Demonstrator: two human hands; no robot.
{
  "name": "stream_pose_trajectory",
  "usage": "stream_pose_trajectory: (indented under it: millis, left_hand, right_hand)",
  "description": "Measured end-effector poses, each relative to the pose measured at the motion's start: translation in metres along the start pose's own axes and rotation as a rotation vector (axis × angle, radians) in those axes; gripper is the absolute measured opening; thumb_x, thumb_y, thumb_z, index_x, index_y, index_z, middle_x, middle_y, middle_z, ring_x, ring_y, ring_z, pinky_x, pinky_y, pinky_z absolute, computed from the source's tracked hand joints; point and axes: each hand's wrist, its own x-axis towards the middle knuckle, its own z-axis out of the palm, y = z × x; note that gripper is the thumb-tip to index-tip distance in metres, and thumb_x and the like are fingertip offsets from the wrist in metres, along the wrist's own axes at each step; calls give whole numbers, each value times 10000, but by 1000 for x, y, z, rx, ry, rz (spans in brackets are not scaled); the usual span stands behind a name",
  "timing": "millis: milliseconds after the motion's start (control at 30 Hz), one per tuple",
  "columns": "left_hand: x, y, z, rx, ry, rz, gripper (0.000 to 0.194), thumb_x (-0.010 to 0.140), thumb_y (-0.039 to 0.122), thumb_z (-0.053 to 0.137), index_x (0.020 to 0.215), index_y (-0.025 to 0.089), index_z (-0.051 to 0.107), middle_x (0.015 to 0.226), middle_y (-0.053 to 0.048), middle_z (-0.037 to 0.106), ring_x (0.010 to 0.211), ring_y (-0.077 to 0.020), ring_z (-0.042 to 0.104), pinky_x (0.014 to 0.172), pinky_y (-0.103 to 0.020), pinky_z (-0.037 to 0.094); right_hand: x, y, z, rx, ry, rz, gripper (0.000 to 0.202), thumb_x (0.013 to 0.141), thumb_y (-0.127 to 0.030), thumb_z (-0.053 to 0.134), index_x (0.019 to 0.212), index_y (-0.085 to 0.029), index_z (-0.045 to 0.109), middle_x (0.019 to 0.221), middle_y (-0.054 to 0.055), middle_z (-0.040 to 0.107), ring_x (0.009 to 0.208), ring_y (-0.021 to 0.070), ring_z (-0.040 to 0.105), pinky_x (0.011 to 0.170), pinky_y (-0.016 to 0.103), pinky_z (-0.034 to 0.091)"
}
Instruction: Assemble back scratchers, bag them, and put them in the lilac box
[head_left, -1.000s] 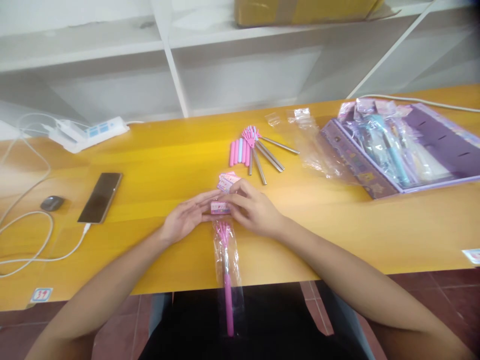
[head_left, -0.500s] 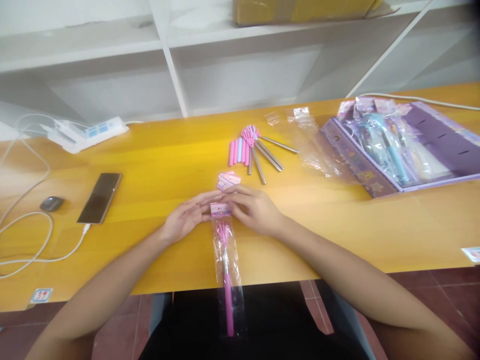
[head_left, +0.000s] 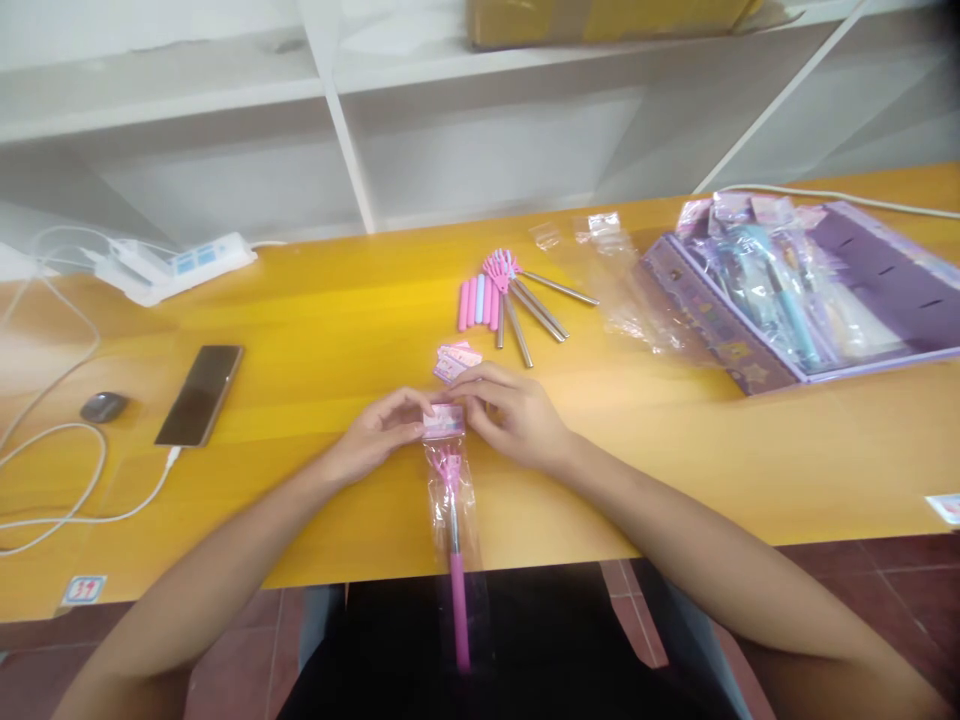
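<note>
A pink back scratcher [head_left: 459, 610] with a metal shaft lies inside a clear plastic bag [head_left: 469, 505], its handle end reaching past the table's front edge. A printed pink header card [head_left: 444, 424] sits across the bag's top. My left hand [head_left: 377, 436] pinches the card's left upper edge between curled fingers and thumb. On the opposite side, my right hand [head_left: 514, 415] has bent fingers closed at the card's right upper corner. Just beyond the fingertips rests a small stack of printed cards [head_left: 456, 360].
Farther back lie several back scratcher heads on metal rods [head_left: 536, 310] beside pink and blue handles [head_left: 478, 302]. Clear bags [head_left: 630, 290] are spread near a purple display box [head_left: 765, 380] holding packaged items. A phone [head_left: 199, 396], cables and a power strip [head_left: 176, 268] occupy the left.
My left hand's fingers have gone from stretched out behind the header card to curled at its left edge. My right hand stays at the right corner, and the bag has barely shifted.
</note>
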Motion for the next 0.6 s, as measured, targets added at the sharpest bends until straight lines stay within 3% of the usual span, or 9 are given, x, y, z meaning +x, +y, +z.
stream_pose_trajectory:
  millis: [133,200,333,600]
  left_hand:
    - [2,-5,0,-52,47,24,450,967,226,786,1213,295,416,1357,-104,761,1161,-239,757,1028,-451,561]
    - [2,-5,-2,-20,38,-27,504,968,262,793,1272,297,392,1296,-106,786,1097,-229,777,1016,-439,563]
    - [0,0,-3,145,25,-121,489,963,327,794,1358,240,518,1212,-115,797,1099,-244,768,984,-394,557]
    - [0,0,-5,229,34,-87,367,977,394,763,1287,205,710,1308,-122,747,1182,-256,716,1048,-403,535]
  right_hand:
    - [0,-1,0,5,-3,-24,240,1011,-154,539,1106,-212,752,1126,70,746,1013,185,733,888,358,627]
    - [-1,-1,0,9,-34,-45,230,997,-148,540,1081,-208,745,1106,69,750,978,182,733,856,347,627]
    - [-3,-3,2,25,-121,-70,202,977,-159,556,1052,-218,734,1100,55,757,933,173,734,845,336,632]
    - [-3,-1,0,49,-166,-112,216,972,-148,557,1088,-223,723,1113,50,759,909,165,736,843,334,633]
